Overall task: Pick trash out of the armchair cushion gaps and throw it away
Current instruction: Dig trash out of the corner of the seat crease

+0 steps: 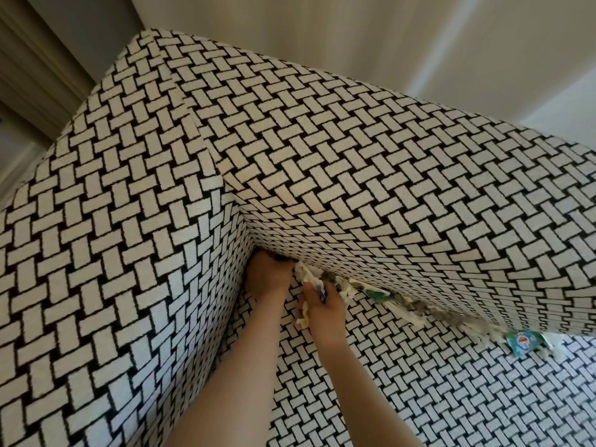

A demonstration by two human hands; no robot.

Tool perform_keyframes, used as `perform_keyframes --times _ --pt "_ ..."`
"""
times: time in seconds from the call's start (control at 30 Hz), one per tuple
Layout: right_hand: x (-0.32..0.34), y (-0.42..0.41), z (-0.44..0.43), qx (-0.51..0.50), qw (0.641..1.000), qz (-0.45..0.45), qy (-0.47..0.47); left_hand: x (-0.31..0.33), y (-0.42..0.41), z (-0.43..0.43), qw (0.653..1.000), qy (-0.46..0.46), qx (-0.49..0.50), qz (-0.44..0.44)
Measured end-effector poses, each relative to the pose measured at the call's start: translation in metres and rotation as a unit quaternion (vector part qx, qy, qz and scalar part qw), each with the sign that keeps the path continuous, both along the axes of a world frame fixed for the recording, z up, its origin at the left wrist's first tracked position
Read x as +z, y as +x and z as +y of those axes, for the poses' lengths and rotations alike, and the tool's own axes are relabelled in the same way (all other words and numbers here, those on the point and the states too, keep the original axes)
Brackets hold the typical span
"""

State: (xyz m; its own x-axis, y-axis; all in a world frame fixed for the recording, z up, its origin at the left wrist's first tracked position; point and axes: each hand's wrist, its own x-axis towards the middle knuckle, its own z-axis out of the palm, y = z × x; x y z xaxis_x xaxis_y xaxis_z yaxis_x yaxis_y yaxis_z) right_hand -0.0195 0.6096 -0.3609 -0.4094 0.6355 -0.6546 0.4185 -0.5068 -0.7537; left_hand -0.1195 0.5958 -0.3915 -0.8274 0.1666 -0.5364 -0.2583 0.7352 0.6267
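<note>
Our right hand (322, 312) grips a wad of crumpled paper (305, 275) at the mouth of the gap, fingers curled around it. Just to its left, our left hand (269, 277) is pushed into the corner crease. Its fingertips are hidden in the fold, so we cannot tell whether it holds anything.

From the paper, a line of trash (419, 309) runs right along the gap between the back cushion (354, 156) and the seat cushion (419, 382), ending near a blue-green wrapper (521, 346).

We judge the task barely begun: one wad is in hand, most of the litter is wedged in place, and nothing is thrown away. The back cushion presses down over the gap, and the armrest (96, 253) crowds the left hand. No bin is in view. A pale curtain (354, 27) hangs beyond.
</note>
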Motion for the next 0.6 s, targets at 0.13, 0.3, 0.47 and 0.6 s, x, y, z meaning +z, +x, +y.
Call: perform_keyframes --times 0.13,0.3,0.47,0.6 --pt "0.0 -0.002 0.002 0.008 1.0 -0.005 0.01 0.0 -0.003 0.003 0.999 -0.034 0.024 -0.007" --pt "0.002 -0.001 0.007 0.003 0.999 0.011 -0.038 -0.002 0.005 0.003 0.996 -0.065 0.022 0.062" --pt "-0.006 0.002 0.006 0.003 0.999 0.009 -0.034 -0.003 0.009 -0.001 0.994 -0.048 0.028 0.091" --pt "-0.003 0.003 0.006 -0.009 0.997 0.039 -0.067 -0.004 0.008 -0.009 0.995 -0.01 0.012 0.095"
